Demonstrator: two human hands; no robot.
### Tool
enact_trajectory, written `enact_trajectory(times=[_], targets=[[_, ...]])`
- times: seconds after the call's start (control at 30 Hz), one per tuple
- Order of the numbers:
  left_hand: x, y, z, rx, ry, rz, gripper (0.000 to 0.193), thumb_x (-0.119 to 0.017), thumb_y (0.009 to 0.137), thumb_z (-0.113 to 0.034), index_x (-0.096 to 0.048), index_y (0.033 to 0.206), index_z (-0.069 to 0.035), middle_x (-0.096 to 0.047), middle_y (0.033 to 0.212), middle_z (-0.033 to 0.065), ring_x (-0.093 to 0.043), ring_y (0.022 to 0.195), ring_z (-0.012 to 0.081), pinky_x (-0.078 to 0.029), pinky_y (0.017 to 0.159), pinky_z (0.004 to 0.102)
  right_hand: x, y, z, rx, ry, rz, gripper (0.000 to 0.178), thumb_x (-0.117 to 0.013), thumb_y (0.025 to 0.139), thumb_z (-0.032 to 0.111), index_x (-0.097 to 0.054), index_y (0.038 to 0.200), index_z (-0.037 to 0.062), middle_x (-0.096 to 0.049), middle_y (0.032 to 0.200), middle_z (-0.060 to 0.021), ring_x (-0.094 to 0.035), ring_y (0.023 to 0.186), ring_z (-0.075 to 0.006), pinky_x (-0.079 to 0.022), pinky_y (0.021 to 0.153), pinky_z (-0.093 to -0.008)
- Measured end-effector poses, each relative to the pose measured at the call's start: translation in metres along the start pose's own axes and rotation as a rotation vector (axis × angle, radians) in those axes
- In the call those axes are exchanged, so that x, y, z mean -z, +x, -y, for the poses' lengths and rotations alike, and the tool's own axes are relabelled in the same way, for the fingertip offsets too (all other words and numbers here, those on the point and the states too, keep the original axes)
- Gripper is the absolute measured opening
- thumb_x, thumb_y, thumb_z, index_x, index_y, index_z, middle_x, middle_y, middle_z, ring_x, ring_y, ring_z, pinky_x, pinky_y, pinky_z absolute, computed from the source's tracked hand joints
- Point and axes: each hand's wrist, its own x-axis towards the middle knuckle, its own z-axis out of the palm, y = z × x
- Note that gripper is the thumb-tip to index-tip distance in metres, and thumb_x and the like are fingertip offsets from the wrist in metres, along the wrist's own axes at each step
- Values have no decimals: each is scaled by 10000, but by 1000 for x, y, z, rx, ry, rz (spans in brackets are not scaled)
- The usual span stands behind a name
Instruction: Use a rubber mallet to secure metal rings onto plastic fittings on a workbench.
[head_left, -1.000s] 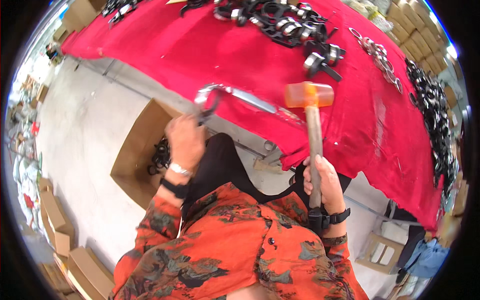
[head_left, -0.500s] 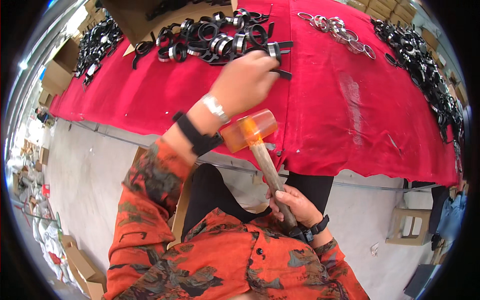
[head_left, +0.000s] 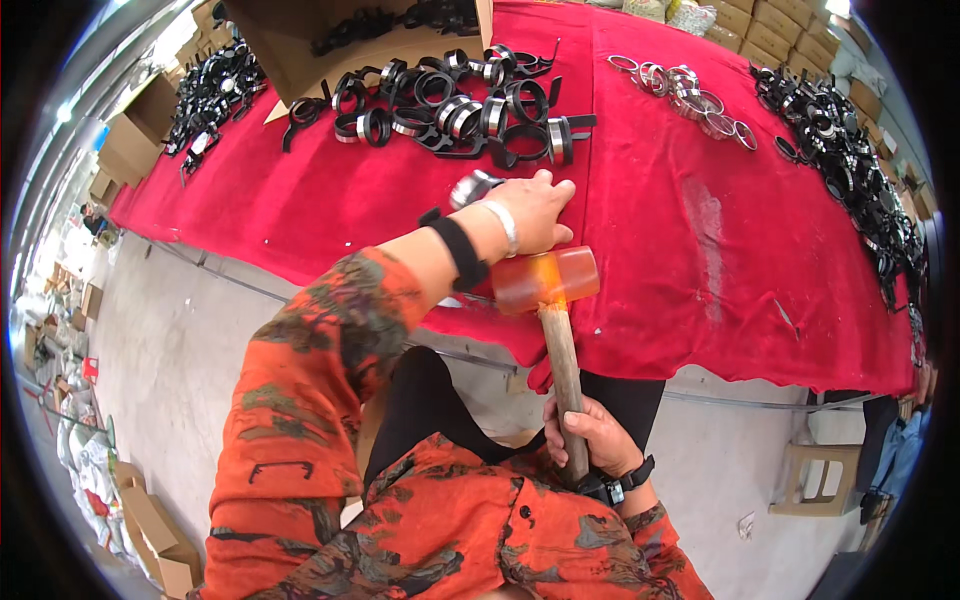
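Observation:
My right hand (head_left: 598, 436) is wrapped round the wooden handle of a mallet (head_left: 562, 350), held upright at the near table edge. Its head is translucent orange. Over the red cloth, my left hand (head_left: 533, 212) is just beyond the mallet head, palm down with the fingers curled under; whatever they hold, if anything, is hidden. Close beside my left wrist lies a silver ring with a black part (head_left: 473, 188), partly covered by the hand. Farther off is a pile of black-and-silver ring clamps (head_left: 440, 105), many with black tails.
The red cloth (head_left: 650, 310) covers a wide table. Loose silver rings (head_left: 690, 95) lie at the far right, with heaps of black parts (head_left: 840, 160) along the right edge and at far left (head_left: 215, 90). An open cardboard box (head_left: 290, 45) stands behind the pile. A stool (head_left: 818, 480) is at lower right.
My left hand has drawn back from the clamp pile toward me, near the mallet head. The silver ring beside my wrist now shows. The mallet stays in my right hand, standing more upright.

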Motion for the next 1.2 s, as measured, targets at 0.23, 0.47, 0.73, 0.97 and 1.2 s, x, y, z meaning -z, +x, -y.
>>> enact_trajectory(times=[0.23,0.47,0.73,0.97,1.2], targets=[[-18,-84,57,-86,-94,-248,285,-643,825,-289,-615,976,-49,-603,923,139,-590,874,323,-481,747,413,-6,-3,2,34,85,28,332,-558,925,277,-474,1116,19,-500,722,-66,-491,553,-146,-431,511,-291],[-24,-62,40,-26,-258,-373,268,-596,860,-278,-575,989,-44,-617,798,178,-614,828,375,-484,715,458,-19,-2,-11,52,129,-23,346,-552,933,308,-468,1112,23,-486,712,-62,-445,516,-129,-402,491,-273],[-36,-79,59,-88,-211,-585,213,-518,787,-2,-523,997,-35,-641,851,184,-646,742,345,-522,663,416,-34,-11,-9,44,34,-155,340,-558,927,289,-468,1116,21,-489,703,-59,-439,500,-122,-394,465,-259],[-56,-206,67,438,-1553,-589,158,-575,897,-102,-492,1007,-24,-627,828,88,-634,756,163,-509,676,284,-67,1,22,105,-468,-304,277,-597,890,165,-486,1095,15,-514,699,-19,-476,500,-81,-401,460,-223],[-113,-224,48,428,-1260,-642,279,-483,996,-280,-538,884,-30,-596,768,38,-564,733,117,-454,705,263,-107,28,40,282,-679,-369,275,-595,916,157,-503,1119,-4,-511,735,2,-480,535,-47,-395,458,-203]])
